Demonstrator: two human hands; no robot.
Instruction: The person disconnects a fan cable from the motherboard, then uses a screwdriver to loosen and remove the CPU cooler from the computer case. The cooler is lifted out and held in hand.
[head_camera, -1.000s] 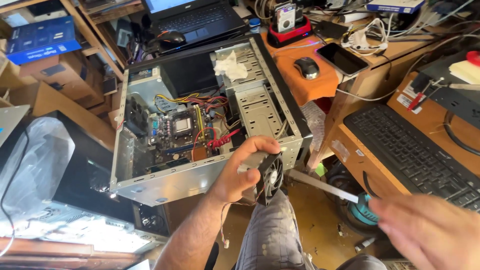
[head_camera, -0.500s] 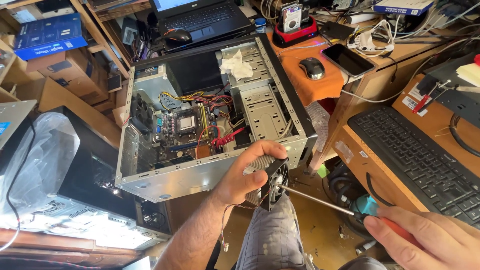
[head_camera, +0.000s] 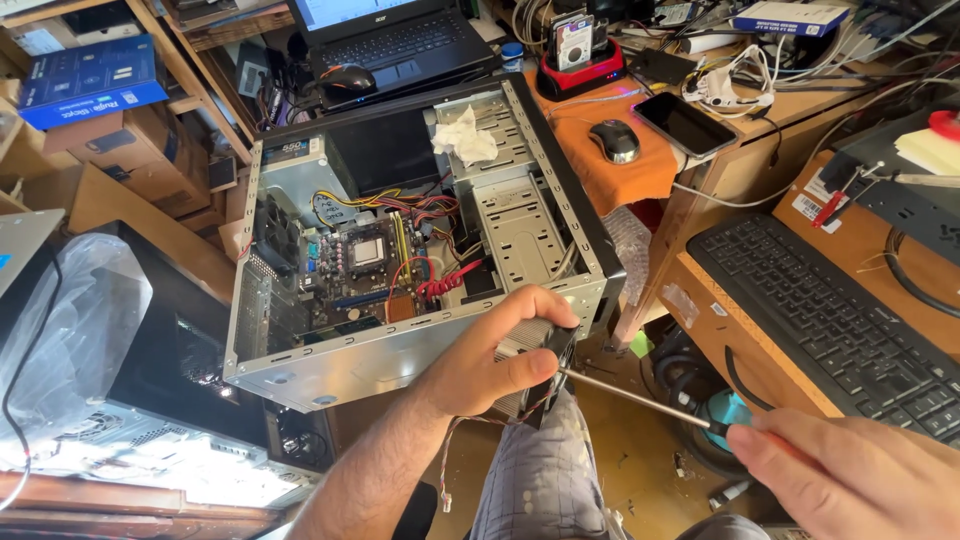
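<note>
1. Left hand (head_camera: 490, 355) is wrapped tight around a small black cooler fan with a finned metal heatsink (head_camera: 540, 360), holding it just in front of the lower front corner of the open silver-grey metal computer case (head_camera: 400, 350). A thin bundle of wires hangs down from it.
2. Right hand (head_camera: 850, 480) is closed around the teal and red handle of a long steel-shaft screwdriver (head_camera: 640, 395), bottom right of the view. The tip is right up against the fan's edge.
3. Both hands sit over the person's lap, grey checked trousers (head_camera: 545, 480) showing underneath.
4. The case lies on its side, open face up. Inside there's a green motherboard (head_camera: 365, 270) with red, yellow and black cables, and a crumpled white tissue (head_camera: 465, 140) sits on the drive bay.
5. Right of it is a wooden counter (head_camera: 760, 370) with a black keyboard (head_camera: 830, 320). Further back on an orange cloth there's a grey computer mouse (head_camera: 615, 140), a black smartphone (head_camera: 685, 122) and a red and black hard-drive dock (head_camera: 580, 55).
6. Behind the case is an open black laptop (head_camera: 385, 40) with another black mouse (head_camera: 347, 80) beside it.
7. Left side is cluttered: a blue cardboard box (head_camera: 90, 80) on brown cartons, plus a black tower (head_camera: 160, 360) with clear plastic wrap draped over it.
8. The floor (head_camera: 640, 460) looks dusty and yellowish, with black cables coiled under the counter.
</note>
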